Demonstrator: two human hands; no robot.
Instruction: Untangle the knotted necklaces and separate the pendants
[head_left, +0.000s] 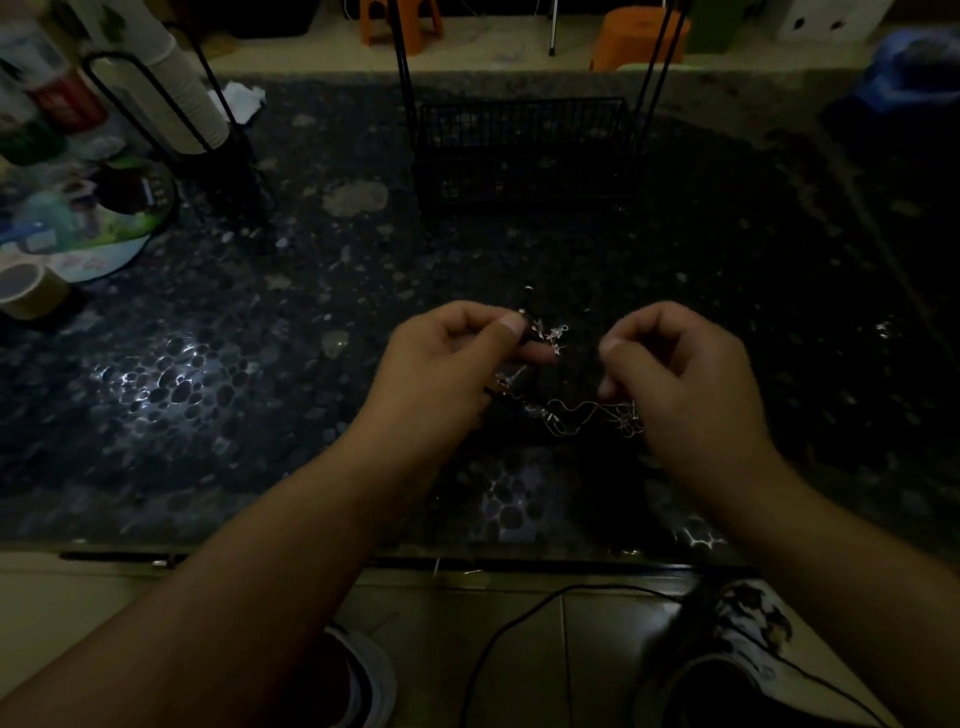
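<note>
1. The right hand (680, 379) pinches fine chain; a loose tangle of necklaces (582, 415) sags onto the table (260, 415) between both hands.
2. The left hand (457, 358) pinches the clasp cluster (548, 332).
3. Best to ease loops apart gently, never yanking.

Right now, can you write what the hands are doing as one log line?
left hand: pinches necklaces | right hand: pinches chain | tangle: still knotted, hangs over table | pendants: not separated

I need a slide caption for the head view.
Both hands, left and right, pinch tangled necklaces above a dark counter.
</note>
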